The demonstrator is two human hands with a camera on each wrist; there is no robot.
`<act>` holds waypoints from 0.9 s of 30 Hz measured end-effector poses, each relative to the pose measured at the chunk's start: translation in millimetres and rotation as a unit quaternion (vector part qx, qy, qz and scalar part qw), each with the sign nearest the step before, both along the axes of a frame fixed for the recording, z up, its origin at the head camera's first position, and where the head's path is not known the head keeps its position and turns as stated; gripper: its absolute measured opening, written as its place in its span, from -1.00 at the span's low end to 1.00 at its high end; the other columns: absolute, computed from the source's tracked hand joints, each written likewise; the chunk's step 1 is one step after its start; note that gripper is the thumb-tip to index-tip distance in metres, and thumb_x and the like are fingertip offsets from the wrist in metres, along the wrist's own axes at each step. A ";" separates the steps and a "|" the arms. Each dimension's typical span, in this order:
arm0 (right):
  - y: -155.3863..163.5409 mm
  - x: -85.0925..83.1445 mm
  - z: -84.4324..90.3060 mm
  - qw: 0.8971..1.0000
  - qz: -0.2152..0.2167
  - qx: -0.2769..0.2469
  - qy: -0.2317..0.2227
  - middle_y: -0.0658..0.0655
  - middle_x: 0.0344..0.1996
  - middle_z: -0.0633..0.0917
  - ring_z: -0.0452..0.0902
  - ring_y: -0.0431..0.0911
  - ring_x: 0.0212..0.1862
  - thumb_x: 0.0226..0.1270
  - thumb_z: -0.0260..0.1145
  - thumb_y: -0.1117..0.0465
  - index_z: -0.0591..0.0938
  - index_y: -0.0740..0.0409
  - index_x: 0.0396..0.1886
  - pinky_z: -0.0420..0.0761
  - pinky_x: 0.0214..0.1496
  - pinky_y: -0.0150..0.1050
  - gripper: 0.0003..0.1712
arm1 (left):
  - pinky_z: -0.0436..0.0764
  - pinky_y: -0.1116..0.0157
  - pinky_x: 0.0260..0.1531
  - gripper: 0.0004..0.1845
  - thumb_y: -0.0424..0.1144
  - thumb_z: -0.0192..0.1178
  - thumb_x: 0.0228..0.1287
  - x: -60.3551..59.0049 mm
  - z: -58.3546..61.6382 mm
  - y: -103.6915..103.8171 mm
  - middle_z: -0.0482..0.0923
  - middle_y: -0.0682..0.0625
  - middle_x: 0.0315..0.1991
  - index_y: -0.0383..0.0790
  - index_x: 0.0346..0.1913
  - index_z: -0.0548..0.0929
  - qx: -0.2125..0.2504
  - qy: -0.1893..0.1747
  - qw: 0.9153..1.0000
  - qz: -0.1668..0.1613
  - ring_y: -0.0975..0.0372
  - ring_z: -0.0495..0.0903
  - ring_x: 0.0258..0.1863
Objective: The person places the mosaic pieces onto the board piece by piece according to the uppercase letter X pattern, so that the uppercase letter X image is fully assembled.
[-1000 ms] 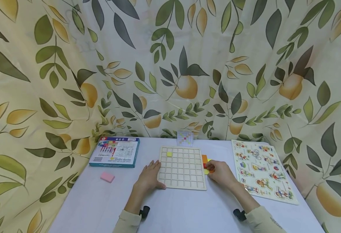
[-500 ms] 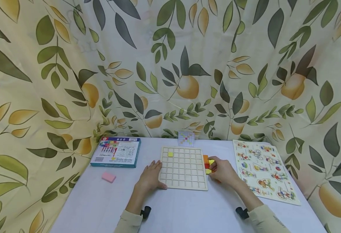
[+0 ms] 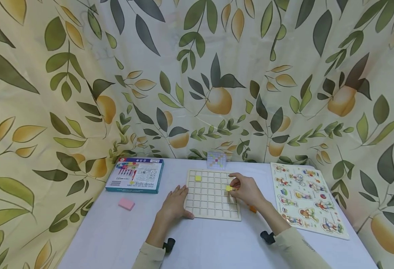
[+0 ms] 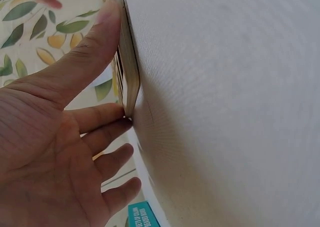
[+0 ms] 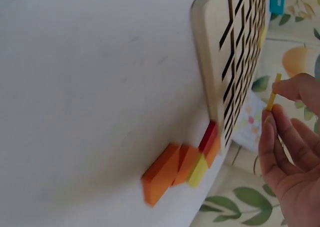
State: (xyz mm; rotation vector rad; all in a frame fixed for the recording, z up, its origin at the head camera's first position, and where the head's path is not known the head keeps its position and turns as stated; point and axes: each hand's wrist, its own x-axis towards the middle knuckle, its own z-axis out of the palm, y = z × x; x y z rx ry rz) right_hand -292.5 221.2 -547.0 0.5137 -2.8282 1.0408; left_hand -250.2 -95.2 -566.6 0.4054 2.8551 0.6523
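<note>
Yellow, the small square tile [image 3: 228, 188] pinched in the right hand's fingers [image 3: 236, 185] has been carried from the tile pile [image 5: 182, 169] over the wooden grid board [image 3: 212, 194], steadied by the flat, relaxed left hand [image 3: 174, 204]

No legible text on box [image 3: 134, 175]

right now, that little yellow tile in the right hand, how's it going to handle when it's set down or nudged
The yellow tile, pinched in the right hand, looks thin, flat and rigid, so probably light and stiff. Being flat, it should lie still rather than roll. The grid board has raised dividers, so once inside a cell it likely won't slide far.
</note>
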 end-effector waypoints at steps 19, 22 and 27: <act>-62.4 -35.2 -17.5 0.998 0.043 -0.052 -0.016 0.08 -0.32 0.78 0.71 -0.12 -0.26 0.03 0.61 0.41 0.63 0.35 0.20 0.75 -0.13 -0.24 -0.34 | 0.11 -0.14 0.59 0.24 0.10 0.72 -0.21 0.5 0.4 0.7 0.23 -0.18 0.60 -0.32 0.56 0.33 0.000 -0.010 1.000 0.004 -0.10 0.08 0.63; -68.4 -37.4 -18.9 0.997 0.042 -0.053 -0.025 0.09 -0.32 0.78 0.72 -0.11 -0.26 0.03 0.61 0.43 0.63 0.34 0.20 0.76 -0.12 -0.23 -0.34 | 0.11 -0.14 0.59 0.24 0.09 0.72 -0.20 0.3 0.1 0.7 0.23 -0.18 0.60 -0.31 0.56 0.33 -0.001 -0.012 1.000 0.005 -0.09 0.08 0.63; -77.7 -40.6 -19.4 0.997 0.038 -0.048 -0.037 0.09 -0.31 0.77 0.70 -0.14 -0.27 0.03 0.62 0.44 0.63 0.33 0.21 0.77 -0.10 -0.20 -0.33 | 0.12 -0.15 0.58 0.24 0.10 0.72 -0.20 -0.4 -0.4 -0.2 0.23 -0.18 0.60 -0.31 0.56 0.34 -0.003 -0.010 1.000 0.004 -0.10 0.08 0.63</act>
